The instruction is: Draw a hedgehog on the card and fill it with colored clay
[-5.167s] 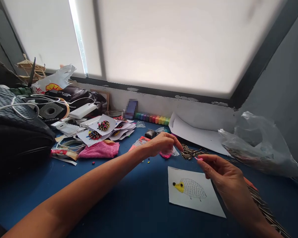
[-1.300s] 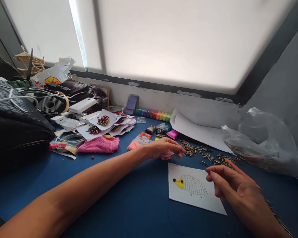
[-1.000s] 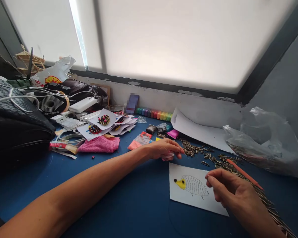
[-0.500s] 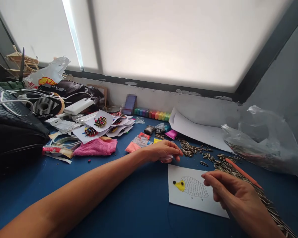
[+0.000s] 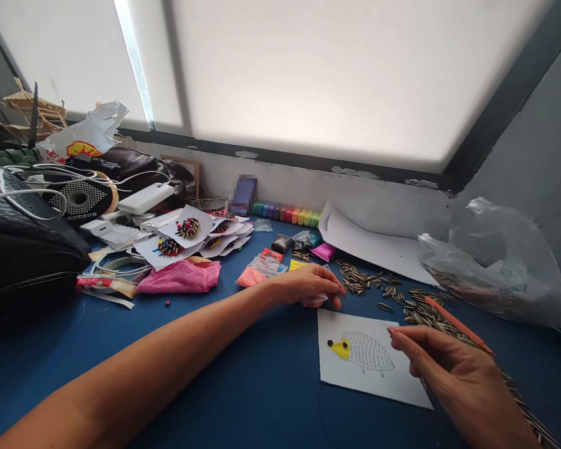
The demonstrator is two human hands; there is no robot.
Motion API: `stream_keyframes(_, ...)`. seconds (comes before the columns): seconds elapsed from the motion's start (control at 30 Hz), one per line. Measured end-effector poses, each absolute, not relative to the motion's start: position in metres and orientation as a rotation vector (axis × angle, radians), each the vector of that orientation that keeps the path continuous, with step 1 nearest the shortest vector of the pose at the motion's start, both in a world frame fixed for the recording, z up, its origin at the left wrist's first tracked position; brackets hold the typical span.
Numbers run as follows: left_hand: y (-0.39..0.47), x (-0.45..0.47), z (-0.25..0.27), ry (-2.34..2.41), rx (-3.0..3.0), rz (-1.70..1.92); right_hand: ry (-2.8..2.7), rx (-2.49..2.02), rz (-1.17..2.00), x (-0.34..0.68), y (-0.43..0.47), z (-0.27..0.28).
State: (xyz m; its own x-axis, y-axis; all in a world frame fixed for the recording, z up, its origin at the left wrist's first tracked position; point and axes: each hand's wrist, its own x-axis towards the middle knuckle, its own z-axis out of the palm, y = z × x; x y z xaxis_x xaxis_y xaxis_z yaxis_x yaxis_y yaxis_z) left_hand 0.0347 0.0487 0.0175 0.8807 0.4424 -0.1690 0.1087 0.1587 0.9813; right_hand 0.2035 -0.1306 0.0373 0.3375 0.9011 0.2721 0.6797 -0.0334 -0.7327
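Observation:
A white card (image 5: 331,368) lies on the blue table, bearing a hedgehog drawing (image 5: 369,350) with a yellow face and dark dots for eye and nose. Just beyond its far edge, my left hand (image 5: 311,284) is closed around a small clear plastic packet (image 5: 314,302). Over the card's right side, my right hand (image 5: 453,368) makes a pinch; whatever lies between thumb and finger is too small to make out. Striped sunflower seeds (image 5: 425,317) are spread behind and beside this hand, with an orange stick-like tool (image 5: 458,324) lying on them.
Colourful clay packets (image 5: 257,268) and a pink packet (image 5: 324,251) sit beyond my left hand. A plastic bag (image 5: 500,274) stands at right. Finished hedgehog cards (image 5: 187,227), a pink cloth (image 5: 180,276), cables and a black bag (image 5: 23,249) crowd the left.
My right hand has shifted slightly right and down, showing more of the card. My left hand stays nearly still, closed on the packet. The view has moved a little.

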Motion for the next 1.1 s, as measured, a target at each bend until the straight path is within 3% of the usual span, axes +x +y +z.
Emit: stream_keyframes(1.1,0.048,0.038,0.014,0.498,1.493,0.22,-2.016,-1.688,-0.301,0.203,-0.157,0.004)
